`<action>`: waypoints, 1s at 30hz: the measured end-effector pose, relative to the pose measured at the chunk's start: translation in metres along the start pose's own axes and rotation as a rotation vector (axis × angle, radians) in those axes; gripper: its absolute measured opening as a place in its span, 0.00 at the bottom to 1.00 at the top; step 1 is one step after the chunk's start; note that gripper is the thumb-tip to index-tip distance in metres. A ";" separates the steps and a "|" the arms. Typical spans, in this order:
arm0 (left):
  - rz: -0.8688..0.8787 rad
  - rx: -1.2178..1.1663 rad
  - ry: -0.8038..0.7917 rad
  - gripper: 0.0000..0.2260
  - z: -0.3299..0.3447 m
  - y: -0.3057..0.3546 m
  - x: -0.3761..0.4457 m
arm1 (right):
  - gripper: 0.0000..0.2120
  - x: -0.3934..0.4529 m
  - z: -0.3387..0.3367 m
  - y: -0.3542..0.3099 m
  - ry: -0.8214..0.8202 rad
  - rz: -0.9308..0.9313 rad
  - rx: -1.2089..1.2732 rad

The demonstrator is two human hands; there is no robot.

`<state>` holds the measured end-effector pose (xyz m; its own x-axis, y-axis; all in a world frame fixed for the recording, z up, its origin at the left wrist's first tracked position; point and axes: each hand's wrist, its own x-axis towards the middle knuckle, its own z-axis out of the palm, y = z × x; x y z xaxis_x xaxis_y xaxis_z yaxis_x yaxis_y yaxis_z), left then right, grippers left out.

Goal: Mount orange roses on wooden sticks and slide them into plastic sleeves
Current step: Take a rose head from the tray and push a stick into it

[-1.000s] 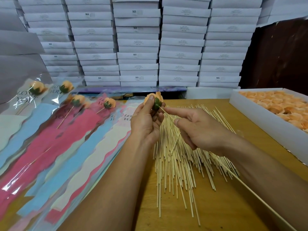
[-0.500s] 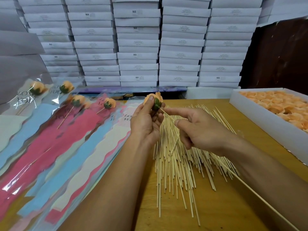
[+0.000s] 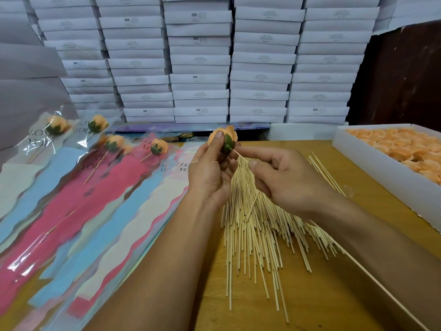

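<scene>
Dozens of thin pale wooden sticks [image 3: 257, 230] lie fanned across the near part of the brown wooden table [image 3: 322, 295], within easy reach of both hands so one can be taken without looking away. Above the pile, the right hand [image 3: 284, 180] pinches a single long wooden stick [image 3: 372, 275] near its tip, the shaft trailing back under the forearm; gripping close to the point likely keeps the slender wood from bowing as it is pushed. The left hand [image 3: 212, 173] clasps an orange rose head with a green base [image 3: 225, 139], base turned toward the stick so the tip meets its centre. Whether the tip has already entered the base is hard to tell.

To the left, clear plastic sleeves with pink, blue and cream liners [image 3: 100, 199] lie overlapped, four of them already holding mounted roses [image 3: 114, 142]. At far right an open white cardboard box of loose orange roses [image 3: 391, 149] supplies the next heads. Behind, stacked flat white boxes [image 3: 200, 60] fill the wall.
</scene>
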<state>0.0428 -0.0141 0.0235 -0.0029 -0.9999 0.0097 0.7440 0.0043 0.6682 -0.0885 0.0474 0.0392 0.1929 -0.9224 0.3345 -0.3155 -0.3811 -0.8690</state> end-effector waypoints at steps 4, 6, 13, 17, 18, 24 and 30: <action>0.020 -0.008 -0.020 0.07 0.003 0.000 -0.002 | 0.18 -0.001 0.002 -0.004 0.033 -0.021 0.014; 0.022 -0.007 -0.026 0.08 0.003 0.000 -0.003 | 0.18 -0.002 0.003 -0.005 0.033 -0.025 0.013; 0.058 0.041 -0.035 0.06 0.004 0.000 -0.004 | 0.19 -0.002 0.003 -0.003 0.032 -0.014 0.006; 0.080 0.073 -0.058 0.04 0.005 -0.001 -0.005 | 0.20 -0.001 0.002 -0.001 0.057 -0.017 0.015; 0.081 0.073 -0.061 0.04 0.005 -0.001 -0.005 | 0.20 -0.001 0.002 -0.001 0.064 -0.016 0.018; 0.082 0.072 -0.075 0.03 0.006 -0.001 -0.006 | 0.20 -0.002 0.000 -0.003 0.094 -0.028 0.015; 0.087 0.076 -0.082 0.03 0.006 -0.002 -0.006 | 0.20 -0.002 -0.002 -0.004 0.083 -0.021 0.028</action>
<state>0.0377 -0.0076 0.0266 0.0024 -0.9916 0.1293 0.6909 0.0952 0.7166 -0.0898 0.0507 0.0424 0.1209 -0.9166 0.3812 -0.2859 -0.3999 -0.8708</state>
